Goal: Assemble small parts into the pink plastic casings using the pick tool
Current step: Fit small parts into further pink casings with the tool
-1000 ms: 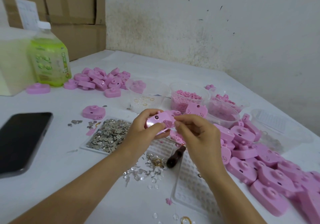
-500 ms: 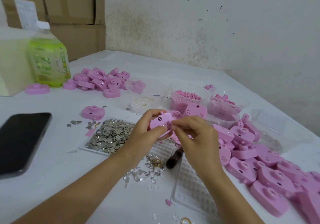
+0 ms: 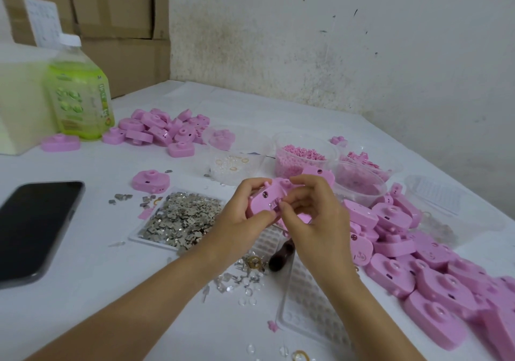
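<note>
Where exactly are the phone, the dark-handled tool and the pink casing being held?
phone (image 3: 33, 229), head view, middle of its dark screen.
dark-handled tool (image 3: 279, 258), head view, its handle between the wrists.
pink casing (image 3: 259, 203), head view, its face beside the small hole.

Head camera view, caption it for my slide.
Left hand grips a pink casing; right hand pinches a metal part at its edge; pick tool lies unused.

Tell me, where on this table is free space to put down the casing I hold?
Bare table lies near you, between the phone and your left forearm. Another free strip runs behind the tubs, toward the wall. Crowded: the right side with the casing pile, the middle with the metal-parts tray and loose bits.
</note>
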